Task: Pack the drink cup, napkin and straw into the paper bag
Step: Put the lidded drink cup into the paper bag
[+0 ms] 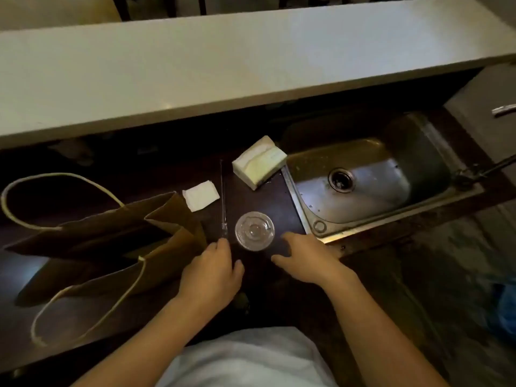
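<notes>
A clear plastic drink cup with a lid (254, 231) stands upright on the dark counter. A thin clear straw (222, 196) lies just left of it, pointing away from me. A folded white napkin (200, 195) lies left of the straw. The brown paper bag (111, 241) lies on its side at the left, its mouth facing right, with white rope handles. My left hand (213, 272) rests near the straw's near end, fingers apart, holding nothing. My right hand (303, 261) hovers just right of the cup, open and apart from it.
A pack of white napkins (259, 162) sits behind the cup. A steel sink (363, 180) is set into the counter at the right. A pale raised counter ledge (223, 65) runs across the back.
</notes>
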A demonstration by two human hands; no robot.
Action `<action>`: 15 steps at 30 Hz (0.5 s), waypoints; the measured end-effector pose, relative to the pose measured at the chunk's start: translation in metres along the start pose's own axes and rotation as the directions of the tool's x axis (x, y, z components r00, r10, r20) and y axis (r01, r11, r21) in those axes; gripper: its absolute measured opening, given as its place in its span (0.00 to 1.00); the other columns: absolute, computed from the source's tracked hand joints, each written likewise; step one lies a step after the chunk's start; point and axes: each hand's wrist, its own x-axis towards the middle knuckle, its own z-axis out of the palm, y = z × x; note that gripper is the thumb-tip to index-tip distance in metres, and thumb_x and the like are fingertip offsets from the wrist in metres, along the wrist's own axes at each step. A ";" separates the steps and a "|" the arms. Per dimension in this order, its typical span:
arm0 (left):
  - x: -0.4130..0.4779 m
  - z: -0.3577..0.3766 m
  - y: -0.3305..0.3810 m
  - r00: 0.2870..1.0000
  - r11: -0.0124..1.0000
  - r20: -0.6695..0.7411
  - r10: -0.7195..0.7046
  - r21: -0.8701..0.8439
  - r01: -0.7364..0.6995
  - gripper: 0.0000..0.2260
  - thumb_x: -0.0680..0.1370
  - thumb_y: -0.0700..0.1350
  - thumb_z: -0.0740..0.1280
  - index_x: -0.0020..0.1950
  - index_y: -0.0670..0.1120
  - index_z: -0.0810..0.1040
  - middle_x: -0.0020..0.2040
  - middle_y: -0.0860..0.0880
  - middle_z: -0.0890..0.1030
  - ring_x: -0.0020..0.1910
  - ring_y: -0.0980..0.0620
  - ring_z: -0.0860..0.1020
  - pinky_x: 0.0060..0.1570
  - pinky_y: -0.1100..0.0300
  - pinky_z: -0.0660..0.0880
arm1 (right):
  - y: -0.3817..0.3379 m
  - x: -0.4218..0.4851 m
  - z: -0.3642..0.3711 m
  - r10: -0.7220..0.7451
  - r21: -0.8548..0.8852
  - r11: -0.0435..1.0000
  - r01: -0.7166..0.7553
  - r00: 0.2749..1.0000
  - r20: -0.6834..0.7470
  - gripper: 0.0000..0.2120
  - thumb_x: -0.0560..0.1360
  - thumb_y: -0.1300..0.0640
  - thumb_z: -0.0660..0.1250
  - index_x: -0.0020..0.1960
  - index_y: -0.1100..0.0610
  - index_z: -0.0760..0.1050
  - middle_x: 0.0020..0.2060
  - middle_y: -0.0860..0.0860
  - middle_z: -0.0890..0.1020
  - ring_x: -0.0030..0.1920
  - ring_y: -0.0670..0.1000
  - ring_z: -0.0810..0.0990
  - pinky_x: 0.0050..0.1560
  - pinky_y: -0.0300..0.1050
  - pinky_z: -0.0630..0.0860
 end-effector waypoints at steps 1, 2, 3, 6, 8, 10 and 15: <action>0.006 0.002 -0.002 1.000 0.999 -0.002 -0.017 -0.049 0.016 0.11 0.77 0.54 0.62 0.55 0.49 0.70 0.52 0.48 0.78 0.47 0.46 0.79 0.40 0.53 0.77 | 0.000 0.005 0.004 0.016 0.036 0.999 -0.016 1.000 0.002 0.25 0.73 0.40 0.66 0.64 0.53 0.71 0.55 0.54 0.81 0.56 0.58 0.79 0.50 0.51 0.77; 0.013 0.006 -0.005 0.999 0.994 -0.013 -0.038 -0.101 0.036 0.12 0.77 0.53 0.63 0.56 0.48 0.70 0.54 0.48 0.78 0.49 0.45 0.79 0.41 0.52 0.76 | 0.001 0.010 0.007 0.035 0.067 0.997 -0.035 0.999 0.001 0.26 0.73 0.40 0.67 0.65 0.52 0.70 0.55 0.54 0.81 0.56 0.58 0.79 0.52 0.53 0.78; 0.021 0.012 -0.009 0.999 0.988 0.005 -0.053 -0.144 0.053 0.14 0.76 0.53 0.64 0.58 0.48 0.70 0.56 0.47 0.77 0.51 0.44 0.79 0.42 0.53 0.76 | 0.003 0.015 0.013 0.042 0.118 0.992 -0.042 0.999 -0.002 0.27 0.72 0.41 0.67 0.67 0.51 0.68 0.57 0.55 0.81 0.57 0.58 0.79 0.54 0.55 0.78; 0.043 0.024 -0.014 0.992 0.961 0.081 -0.096 -0.252 0.114 0.18 0.74 0.50 0.66 0.62 0.48 0.70 0.59 0.47 0.77 0.55 0.45 0.78 0.47 0.52 0.77 | 0.002 0.027 0.023 0.036 0.349 0.937 -0.019 0.998 -0.042 0.30 0.71 0.46 0.71 0.71 0.46 0.66 0.63 0.53 0.79 0.63 0.56 0.77 0.60 0.53 0.75; 0.054 0.030 -0.017 0.991 0.933 0.094 -0.097 -0.338 0.124 0.16 0.73 0.47 0.68 0.60 0.48 0.71 0.58 0.47 0.79 0.55 0.47 0.78 0.48 0.54 0.76 | 0.002 0.033 0.027 0.000 0.511 0.859 0.038 0.997 -0.074 0.33 0.71 0.53 0.74 0.72 0.45 0.66 0.65 0.50 0.78 0.63 0.50 0.76 0.59 0.46 0.74; 0.062 0.036 -0.019 0.986 0.863 0.122 -0.111 -0.481 0.157 0.17 0.72 0.41 0.70 0.59 0.49 0.72 0.57 0.47 0.81 0.55 0.48 0.79 0.49 0.56 0.76 | 0.003 0.039 0.034 -0.016 0.655 0.755 0.044 0.999 -0.048 0.37 0.69 0.57 0.76 0.73 0.42 0.64 0.65 0.45 0.76 0.59 0.48 0.78 0.50 0.44 0.79; 0.064 0.045 -0.019 0.978 0.689 0.188 -0.091 -0.698 0.198 0.21 0.72 0.39 0.71 0.61 0.55 0.72 0.56 0.47 0.81 0.45 0.44 0.82 0.44 0.49 0.82 | 0.001 0.049 0.057 0.008 0.771 0.637 -0.001 1.000 -0.005 0.35 0.67 0.61 0.77 0.65 0.38 0.65 0.60 0.45 0.77 0.53 0.49 0.81 0.40 0.50 0.83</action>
